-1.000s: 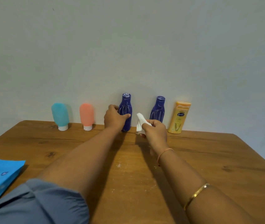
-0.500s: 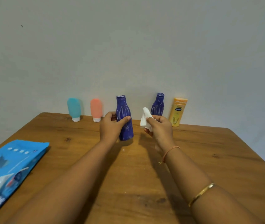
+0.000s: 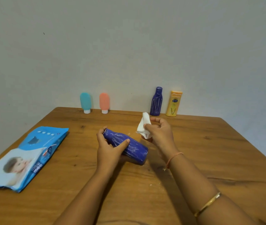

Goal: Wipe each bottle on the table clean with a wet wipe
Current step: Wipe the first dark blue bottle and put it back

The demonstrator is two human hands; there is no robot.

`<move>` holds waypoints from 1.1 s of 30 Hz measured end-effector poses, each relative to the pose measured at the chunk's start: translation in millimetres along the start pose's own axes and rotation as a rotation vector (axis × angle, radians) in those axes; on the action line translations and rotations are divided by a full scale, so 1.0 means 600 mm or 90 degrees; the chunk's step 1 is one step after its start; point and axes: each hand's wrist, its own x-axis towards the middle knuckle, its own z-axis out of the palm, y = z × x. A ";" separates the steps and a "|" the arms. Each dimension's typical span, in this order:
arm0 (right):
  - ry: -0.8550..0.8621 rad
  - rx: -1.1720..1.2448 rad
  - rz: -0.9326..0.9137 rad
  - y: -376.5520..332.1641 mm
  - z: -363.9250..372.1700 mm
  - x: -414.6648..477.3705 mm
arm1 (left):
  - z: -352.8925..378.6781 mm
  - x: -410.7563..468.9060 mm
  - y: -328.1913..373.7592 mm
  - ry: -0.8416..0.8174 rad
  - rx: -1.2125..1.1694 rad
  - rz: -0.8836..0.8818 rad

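My left hand (image 3: pixel 108 148) grips a dark blue bottle (image 3: pixel 134 149) with white streaks, held tilted on its side above the middle of the wooden table (image 3: pixel 210 151), neck pointing left and away. Just right of it my right hand (image 3: pixel 160 133) pinches a crumpled white wet wipe (image 3: pixel 143 125), a short gap away from the bottle. Along the back edge by the wall stand a second blue bottle (image 3: pixel 156 102), a yellow lotion bottle (image 3: pixel 174 103), a teal tube (image 3: pixel 85 102) and a pink tube (image 3: pixel 104 102), both tubes resting on their white caps.
A blue wet-wipe pack (image 3: pixel 25 157) with a baby picture lies flat on the table's left side. A plain grey wall (image 3: pixel 129 46) rises directly behind the row of bottles. The table's right edge runs diagonally at the far right.
My left hand has lifted the blue bottle away from the back row, brought it toward me and tipped it onto its side. My right hand with the wipe came back alongside it.
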 end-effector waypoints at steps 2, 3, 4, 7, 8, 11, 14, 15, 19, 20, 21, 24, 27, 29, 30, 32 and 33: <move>-0.010 0.003 0.002 -0.004 0.006 -0.018 | -0.018 -0.014 0.003 0.010 -0.053 -0.020; -0.015 0.003 0.004 -0.006 0.010 -0.027 | -0.027 -0.022 0.006 0.020 -0.090 -0.046; -0.023 0.005 0.006 -0.008 0.012 -0.034 | -0.034 -0.027 0.009 0.037 -0.119 -0.075; -0.048 -0.003 0.017 -0.011 0.022 -0.057 | -0.060 -0.043 0.011 0.076 -0.140 -0.135; -0.053 -0.006 0.021 -0.010 0.025 -0.063 | -0.068 -0.049 0.011 0.071 -0.137 -0.137; -0.044 -0.044 0.017 -0.006 0.030 -0.077 | -0.093 -0.063 0.009 0.033 -0.074 -0.103; -0.004 -0.132 -0.024 0.001 0.031 -0.085 | -0.114 -0.077 0.013 -0.011 -0.017 -0.061; 0.005 -0.166 -0.048 0.004 0.030 -0.088 | -0.120 -0.081 0.014 -0.022 -0.006 -0.051; -0.010 -0.289 -0.144 0.016 0.029 -0.108 | -0.140 -0.096 0.018 -0.062 0.057 -0.021; -0.018 -0.315 -0.164 0.018 0.032 -0.115 | -0.143 -0.099 0.018 -0.068 0.066 -0.019; -0.024 -0.344 -0.189 0.019 0.036 -0.123 | -0.145 -0.101 0.017 -0.072 0.072 -0.015; -0.043 -0.458 -0.326 0.025 0.058 -0.156 | -0.146 -0.106 0.013 -0.084 0.088 -0.001; -0.109 -0.549 -0.500 0.047 0.088 -0.198 | -0.148 -0.107 0.006 -0.091 0.114 0.008; -0.156 -0.654 -0.588 0.067 0.103 -0.213 | -0.151 -0.105 -0.001 -0.085 0.144 0.015; -0.173 -0.696 -0.613 0.076 0.106 -0.215 | -0.152 -0.103 -0.004 -0.083 0.152 0.014; -0.173 -0.750 -0.633 0.092 0.104 -0.207 | -0.152 -0.101 -0.010 -0.090 0.157 0.007; -0.166 -0.768 -0.623 0.097 0.098 -0.200 | -0.152 -0.100 -0.010 -0.095 0.163 0.002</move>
